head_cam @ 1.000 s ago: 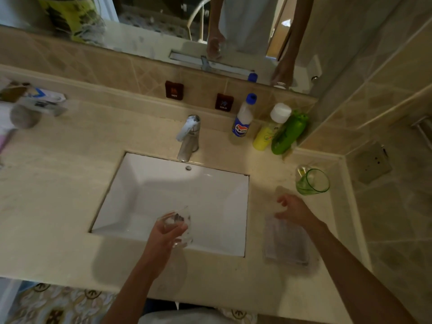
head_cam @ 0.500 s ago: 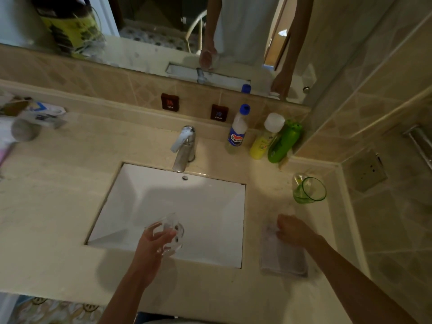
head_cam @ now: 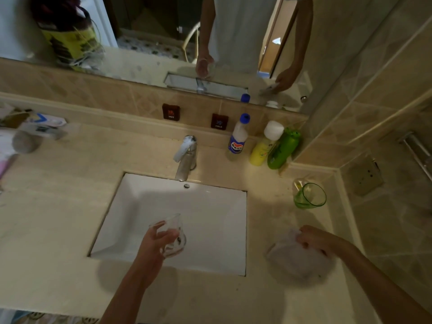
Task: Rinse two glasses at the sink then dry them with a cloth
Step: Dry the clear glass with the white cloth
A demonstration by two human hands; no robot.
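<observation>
My left hand grips a clear glass over the front part of the white sink. The glass tilts a little to the right. My right hand grips a pale grey cloth on the counter to the right of the sink, its near edge lifted and bunched under my fingers. A green glass stands on the counter at the right, behind the cloth, near the wall. The chrome tap stands at the back of the sink and no water shows.
Three bottles stand behind the sink at the right: a white one with a blue cap, a yellow one and a green one. Boxes and clutter lie at the far left. A tiled wall closes the right side.
My right hand has come down on the cloth, closed round it and bunched it up off the counter. The left hand stays over the sink with the clear glass.
</observation>
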